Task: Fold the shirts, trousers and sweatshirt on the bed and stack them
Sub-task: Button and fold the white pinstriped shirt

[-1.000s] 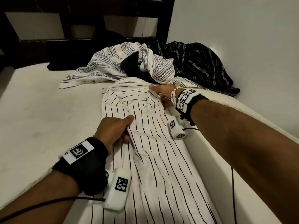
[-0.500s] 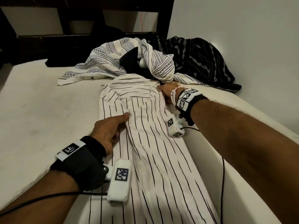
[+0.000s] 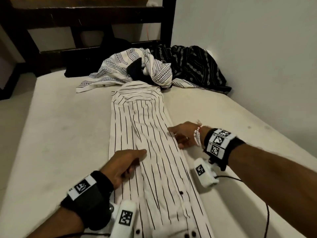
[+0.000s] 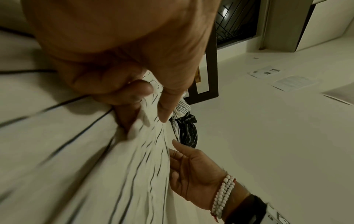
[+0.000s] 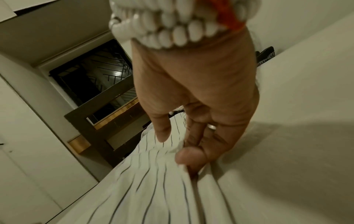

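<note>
A white shirt with thin black stripes (image 3: 154, 169) lies on the mattress (image 3: 60, 134), folded lengthwise into a narrow strip with its collar at the far end. My left hand (image 3: 137, 160) is on the strip's left half at mid-length. In the left wrist view its thumb and curled fingers pinch a ridge of the striped shirt (image 4: 95, 151). My right hand (image 3: 175, 136) is at the strip's right edge, thumb on top and fingers tucked under the cloth. The right wrist view shows it holding that edge of the striped shirt (image 5: 153, 181).
Unfolded clothes are heaped at the far end: a white patterned shirt (image 3: 116, 71), a black patterned garment (image 3: 193, 69) and a dark piece (image 3: 135, 69) between them. A dark wooden bed frame (image 3: 85, 12) stands behind, and a white wall (image 3: 257, 48) runs along the right.
Both hands have slid along the striped shirt from near the collar toward me. The right hand moved from the shoulder area to the right edge at mid-length.
</note>
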